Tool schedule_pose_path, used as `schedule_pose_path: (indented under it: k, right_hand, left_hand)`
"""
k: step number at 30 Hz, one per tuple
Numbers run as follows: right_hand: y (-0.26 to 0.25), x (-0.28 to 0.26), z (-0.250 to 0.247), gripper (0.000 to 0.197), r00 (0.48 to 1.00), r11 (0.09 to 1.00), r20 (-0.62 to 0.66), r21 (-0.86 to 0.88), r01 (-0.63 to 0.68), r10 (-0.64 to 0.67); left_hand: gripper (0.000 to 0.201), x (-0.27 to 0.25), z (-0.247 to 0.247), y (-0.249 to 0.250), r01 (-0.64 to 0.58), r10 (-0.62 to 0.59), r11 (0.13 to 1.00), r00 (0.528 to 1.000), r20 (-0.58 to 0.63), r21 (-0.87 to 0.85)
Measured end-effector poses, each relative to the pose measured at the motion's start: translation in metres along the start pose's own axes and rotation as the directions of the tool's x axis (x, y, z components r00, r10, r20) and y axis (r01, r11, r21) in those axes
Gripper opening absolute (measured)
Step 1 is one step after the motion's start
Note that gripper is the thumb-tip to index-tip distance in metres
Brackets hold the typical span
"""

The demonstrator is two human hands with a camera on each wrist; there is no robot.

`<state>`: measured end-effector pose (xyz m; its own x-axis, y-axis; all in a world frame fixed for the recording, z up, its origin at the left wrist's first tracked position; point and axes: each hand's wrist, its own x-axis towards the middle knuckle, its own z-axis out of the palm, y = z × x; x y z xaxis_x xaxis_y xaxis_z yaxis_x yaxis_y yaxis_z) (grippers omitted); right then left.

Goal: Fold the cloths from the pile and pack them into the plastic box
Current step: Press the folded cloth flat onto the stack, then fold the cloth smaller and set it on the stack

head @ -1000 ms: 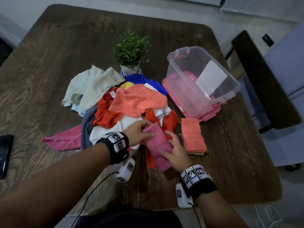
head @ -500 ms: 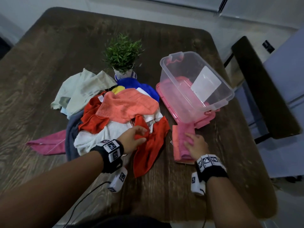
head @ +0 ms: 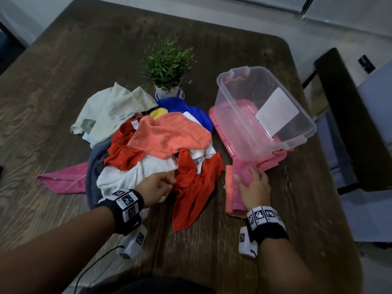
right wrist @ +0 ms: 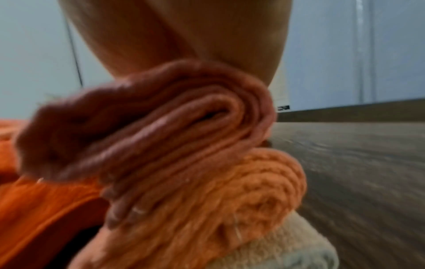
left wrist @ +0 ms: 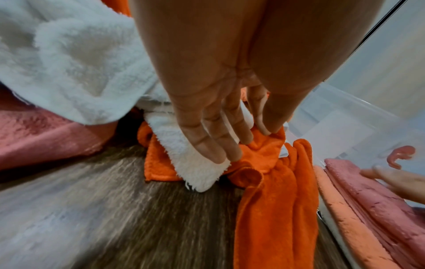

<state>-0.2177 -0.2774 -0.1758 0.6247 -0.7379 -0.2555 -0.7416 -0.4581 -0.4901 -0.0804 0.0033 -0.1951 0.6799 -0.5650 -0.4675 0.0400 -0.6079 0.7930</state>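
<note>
A loose pile of cloths [head: 169,134] lies mid-table, salmon on top, over white, red, blue and grey ones. My left hand [head: 171,179] lies on the white cloth [left wrist: 193,163], and its thumb and forefinger pinch an edge of the red cloth [left wrist: 271,200]. My right hand [head: 248,177] rests flat on a folded pink cloth [right wrist: 147,123]. That cloth is stacked on a folded orange cloth [right wrist: 207,191] and a cream one [right wrist: 276,245]. Just beyond the stack stands the clear plastic box [head: 305,132], tilted on its pink lid [head: 224,132], with no cloth inside.
A small potted plant [head: 167,62] stands behind the pile. A pale green cloth [head: 114,107] and a pink cloth [head: 63,179] spread out to the left. A dark chair [head: 350,115] stands off the table's right edge.
My right hand carried the folded pink cloth to the right and set it on the folded orange cloth by the box. My left hand let go of it and took the red cloth.
</note>
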Motion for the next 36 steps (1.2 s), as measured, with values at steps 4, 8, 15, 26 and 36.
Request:
schedule_pose_path:
  k: [4, 8, 15, 26, 36]
  right_hand:
    - [-0.001, -0.003, -0.006, 0.048, 0.999, 0.993, -0.051, 0.12, -0.007, 0.013]
    - [-0.004, -0.001, -0.016, 0.043, 0.995, 0.948, -0.097, 0.319, 0.001, 0.032]
    - [-0.002, -0.009, 0.001, 0.052, 0.992, 0.916, -0.021, -0.386, 0.11, -0.128]
    - [0.025, -0.001, 0.028, 0.071, 0.956, 0.877, 0.268, -0.424, 0.226, -0.116]
    - [-0.006, -0.031, -0.006, 0.053, 0.992, 0.99, -0.106, -0.132, 0.055, -0.069]
  left_hand:
    - [0.022, 0.002, 0.003, 0.001, -0.015, 0.015, 1.0, 1.0, 0.004, 0.011]
    - [0.023, 0.002, 0.005, 0.005, -0.04, 0.04, 0.998, 0.999, -0.008, 0.051]
    - [0.02, -0.006, 0.005, 0.003, -0.083, 0.086, 0.99, 0.996, -0.031, 0.112]
    - [0.038, -0.002, 0.031, 0.01, -0.407, 0.257, 0.754, 0.905, 0.34, 0.515]
    - [0.032, 0.002, 0.056, -0.012, -0.453, 0.206, 0.417, 0.891, 0.403, 0.788]
